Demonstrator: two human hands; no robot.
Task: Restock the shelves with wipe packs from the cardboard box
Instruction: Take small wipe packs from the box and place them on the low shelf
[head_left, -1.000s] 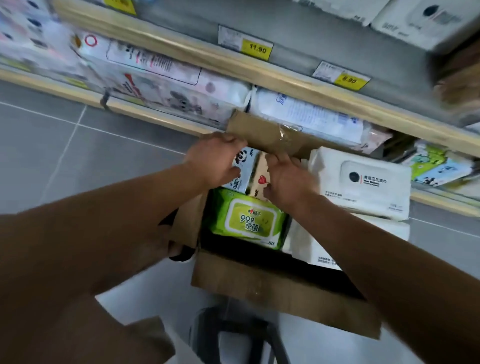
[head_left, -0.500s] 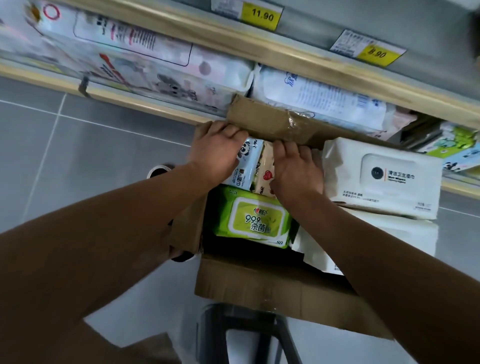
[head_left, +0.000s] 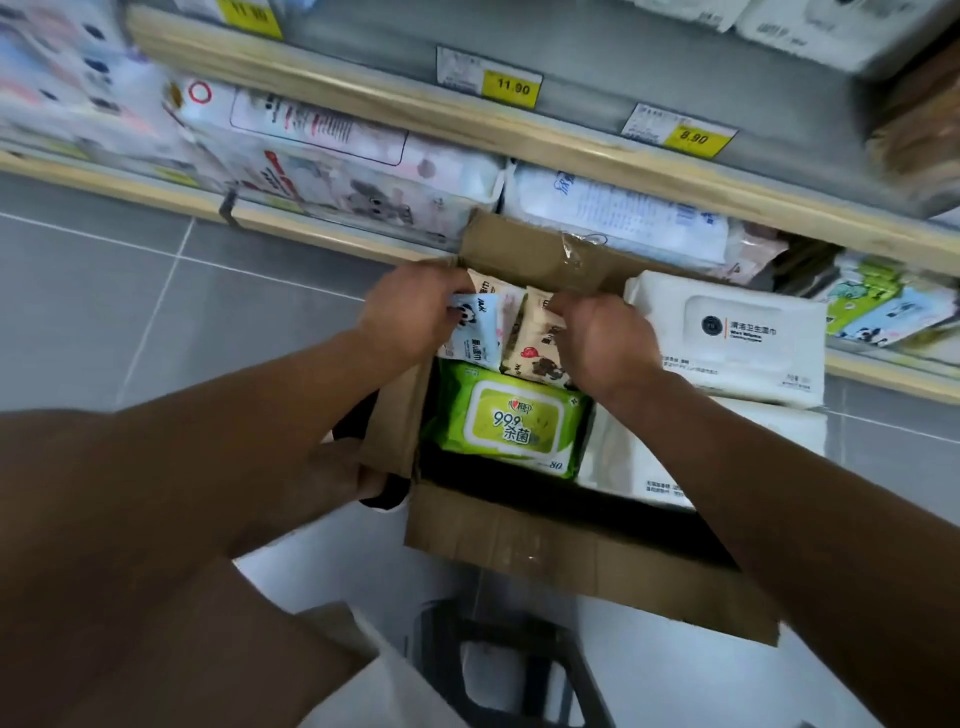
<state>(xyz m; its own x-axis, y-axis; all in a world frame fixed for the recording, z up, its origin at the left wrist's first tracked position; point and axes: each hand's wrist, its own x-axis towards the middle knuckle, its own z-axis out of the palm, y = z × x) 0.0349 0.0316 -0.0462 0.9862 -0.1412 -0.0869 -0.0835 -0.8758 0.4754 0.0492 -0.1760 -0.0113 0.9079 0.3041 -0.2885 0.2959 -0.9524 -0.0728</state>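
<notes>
Head view: left hand pinches the blue panda wipe pack, right hand grips the beige wipe pack, both at the cardboard box's far-left corner. Step: picking small packs. Next, probably lift them clear toward the shelf.

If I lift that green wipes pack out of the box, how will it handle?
The green plastic wipes pack probably flexes, since its soft wrap looks puffy. It may be slippery given the glossy film, and fairly heavy for its size, as it looks full.
</notes>
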